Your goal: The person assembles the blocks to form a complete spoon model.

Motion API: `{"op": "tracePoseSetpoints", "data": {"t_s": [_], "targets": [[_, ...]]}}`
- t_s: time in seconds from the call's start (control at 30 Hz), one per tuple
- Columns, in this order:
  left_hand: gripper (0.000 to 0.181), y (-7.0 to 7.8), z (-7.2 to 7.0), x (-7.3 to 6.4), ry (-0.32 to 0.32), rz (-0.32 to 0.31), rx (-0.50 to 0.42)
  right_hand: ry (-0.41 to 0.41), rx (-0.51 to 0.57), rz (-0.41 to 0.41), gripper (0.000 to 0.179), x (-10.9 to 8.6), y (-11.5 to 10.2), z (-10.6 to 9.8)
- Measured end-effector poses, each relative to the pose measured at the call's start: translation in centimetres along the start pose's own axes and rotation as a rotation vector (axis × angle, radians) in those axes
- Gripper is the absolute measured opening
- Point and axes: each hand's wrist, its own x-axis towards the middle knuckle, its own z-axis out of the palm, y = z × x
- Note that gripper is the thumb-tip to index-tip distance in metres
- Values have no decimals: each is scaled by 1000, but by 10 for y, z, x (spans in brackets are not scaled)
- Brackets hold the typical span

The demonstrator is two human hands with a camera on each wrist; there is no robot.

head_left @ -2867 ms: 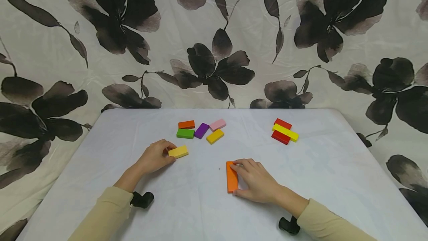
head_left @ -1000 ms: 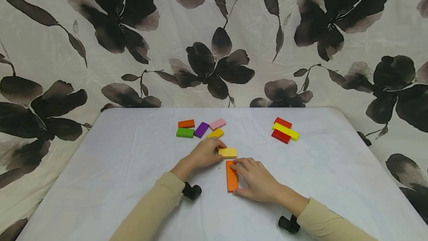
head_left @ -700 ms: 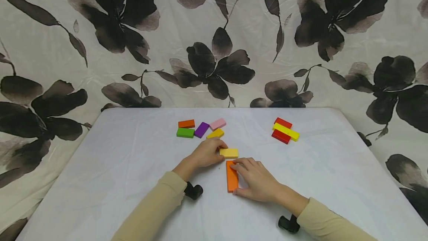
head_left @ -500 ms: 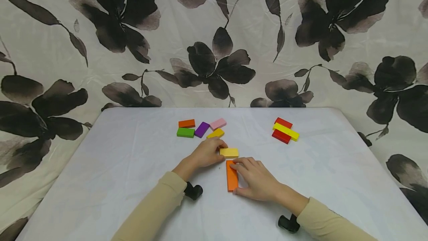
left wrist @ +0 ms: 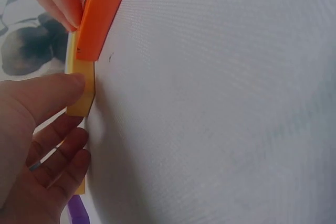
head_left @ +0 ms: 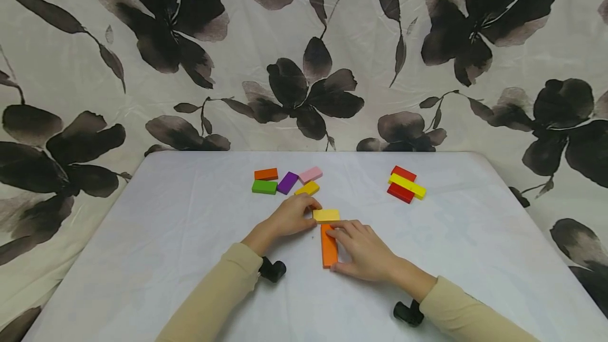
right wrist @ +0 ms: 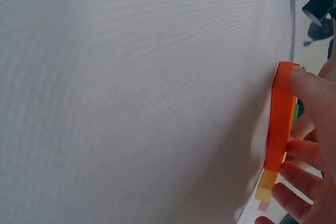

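My left hand (head_left: 291,218) pinches the left end of a pale yellow block (head_left: 329,216) lying crosswise near mid-table, thumb on its near side. Just below it, an orange block (head_left: 329,249) lies lengthwise, its far end against the yellow block's near side. Fingers and thumb of my right hand (head_left: 366,252) grip the orange block along its right side. The left wrist view shows the orange block (left wrist: 105,14) meeting the pale yellow block (left wrist: 80,100) at a corner. In the right wrist view, my thumb lies at the near end of the orange block (right wrist: 282,114).
Behind my left hand lie an orange-red block (head_left: 266,174), a green block (head_left: 264,187), a purple block (head_left: 287,183), a pink block (head_left: 311,174) and a yellow block (head_left: 307,188). Back right, a bright yellow block (head_left: 407,186) crosses red blocks (head_left: 400,193) on the white table (head_left: 142,257).
My left hand has carried the pale yellow block rightward to the orange block's far end. Most recently, my right hand has slid the orange block slightly forward, closing the gap between them.
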Motion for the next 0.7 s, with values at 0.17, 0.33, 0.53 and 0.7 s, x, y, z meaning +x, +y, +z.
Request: {"op": "tracePoseSetpoints", "data": {"t_s": [0.17,0.33,0.53,0.7], "targets": [[29,0,0,0,6,22,10,19,7,-11,68,2,0,0],[29,0,-1,0,7,26,3,20,8,-4,67,3,-1,-1],[28,0,-2,-1,4,26,-1,29,1,1,66,5,-1,0],[28,0,-2,-1,6,14,-10,29,3,5,67,6,-1,0]]}}
